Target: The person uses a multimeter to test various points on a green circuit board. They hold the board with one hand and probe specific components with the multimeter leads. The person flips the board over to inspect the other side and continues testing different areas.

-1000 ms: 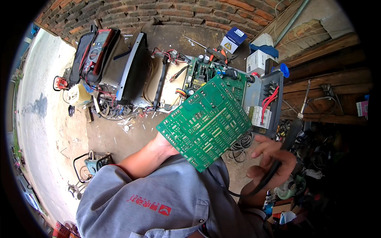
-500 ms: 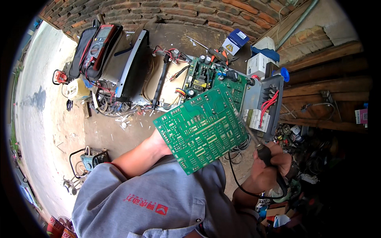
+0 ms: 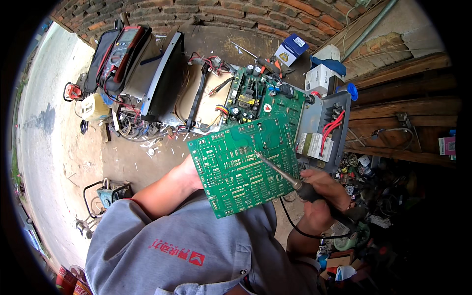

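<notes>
A green circuit board [image 3: 231,169] is held up in front of my chest, its soldered side facing me. My left hand [image 3: 191,172] grips it from underneath at the left edge; the board hides the fingers. In my right hand [image 3: 327,191] is a soldering iron [image 3: 280,172], wrapped by the fingers at its dark handle. The iron's long metal shaft slants across the board, and its tip is at the solder points near the upper middle. A black cord [image 3: 295,227] loops down from the handle.
Beyond the board lies an opened device with a second, populated circuit board [image 3: 248,93] and a grey metal panel [image 3: 322,105] with red wires. A multimeter [image 3: 120,51] rests in its case at the far left. Pliers [image 3: 275,68] and a blue box [image 3: 291,49] lie at the back.
My right hand has brought the soldering iron left and inward, so its tip moved from the board's right edge to its upper middle. The held board has shifted slightly down.
</notes>
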The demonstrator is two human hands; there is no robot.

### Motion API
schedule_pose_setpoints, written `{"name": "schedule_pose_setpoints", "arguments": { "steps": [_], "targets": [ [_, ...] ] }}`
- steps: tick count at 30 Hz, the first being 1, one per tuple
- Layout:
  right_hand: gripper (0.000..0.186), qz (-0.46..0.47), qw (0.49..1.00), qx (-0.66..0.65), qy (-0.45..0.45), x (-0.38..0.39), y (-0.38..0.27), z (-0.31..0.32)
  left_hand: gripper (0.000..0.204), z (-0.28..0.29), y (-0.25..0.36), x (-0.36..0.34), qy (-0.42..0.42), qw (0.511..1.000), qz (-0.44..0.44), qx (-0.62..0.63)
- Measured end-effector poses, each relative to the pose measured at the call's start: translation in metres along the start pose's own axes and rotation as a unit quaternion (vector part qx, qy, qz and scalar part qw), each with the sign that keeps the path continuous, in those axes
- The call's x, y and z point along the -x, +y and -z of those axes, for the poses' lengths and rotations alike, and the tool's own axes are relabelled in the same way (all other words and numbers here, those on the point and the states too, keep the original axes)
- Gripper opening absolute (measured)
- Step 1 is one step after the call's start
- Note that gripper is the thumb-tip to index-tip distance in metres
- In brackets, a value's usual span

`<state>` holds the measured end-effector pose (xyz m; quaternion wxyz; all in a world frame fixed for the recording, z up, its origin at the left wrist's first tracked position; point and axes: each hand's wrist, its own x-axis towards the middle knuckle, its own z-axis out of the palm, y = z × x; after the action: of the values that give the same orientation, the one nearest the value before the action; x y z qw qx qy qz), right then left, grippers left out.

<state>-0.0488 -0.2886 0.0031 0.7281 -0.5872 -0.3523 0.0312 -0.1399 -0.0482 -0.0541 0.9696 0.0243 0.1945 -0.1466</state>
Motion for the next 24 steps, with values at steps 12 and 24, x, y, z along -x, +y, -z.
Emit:
{"name": "schedule_pose_setpoints", "arguments": {
  "steps": [12, 24],
  "targets": [
    [0.032, -0.007, 0.999, 0.037, -0.027, 0.003, 0.000, -0.001, 0.044, -0.009, 0.001, 0.001, -0.033, 0.999, 0.022, -0.011],
    [0.033, -0.020, 0.999, 0.036, -0.006, 0.007, 0.001, -0.003, 0.048, -0.022, 0.003, -0.005, -0.060, 0.997, 0.051, -0.024]
  ]
}}
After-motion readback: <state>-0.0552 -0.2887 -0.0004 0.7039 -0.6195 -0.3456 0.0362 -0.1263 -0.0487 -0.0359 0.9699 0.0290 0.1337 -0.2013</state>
